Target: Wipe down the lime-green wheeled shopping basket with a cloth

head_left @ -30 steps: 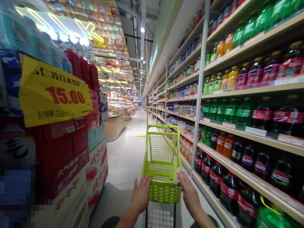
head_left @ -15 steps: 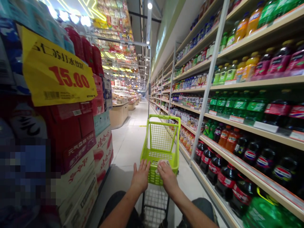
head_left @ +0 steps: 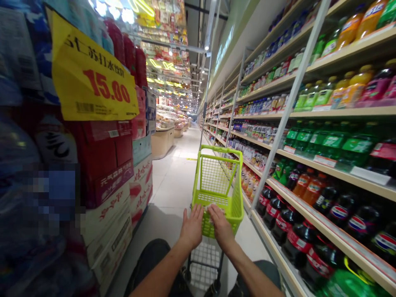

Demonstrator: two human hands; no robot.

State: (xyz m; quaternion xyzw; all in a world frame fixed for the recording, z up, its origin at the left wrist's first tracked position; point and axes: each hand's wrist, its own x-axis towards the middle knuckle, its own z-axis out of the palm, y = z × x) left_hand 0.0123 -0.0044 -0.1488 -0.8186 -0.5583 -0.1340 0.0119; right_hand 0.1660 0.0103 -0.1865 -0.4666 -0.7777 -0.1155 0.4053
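Observation:
A lime-green shopping cart [head_left: 237,202] with a meshed basket stands upright in front of me. My left hand [head_left: 192,229] rests palm down on its near rim, fingers stretched out and the thumb apart. Beside it, my right hand [head_left: 223,229] presses a crumpled white wipe [head_left: 208,208] against the same rim, its fingers bent over it. Most of the wipe is hidden under that hand. Below the basket, a pale lower rack [head_left: 204,262] shows between my knees.
Stacked drink cartons [head_left: 108,222] rise close on the left, with a yellow price sign [head_left: 95,78] on them. Shelves [head_left: 324,159] of bottled drinks line the right side. A pale floor aisle [head_left: 168,177] runs ahead past wooden display stands [head_left: 162,142].
My right hand has slid left along the rim with the wipe, closer to my left hand. The view has tilted and turned slightly, so the cart appears further right.

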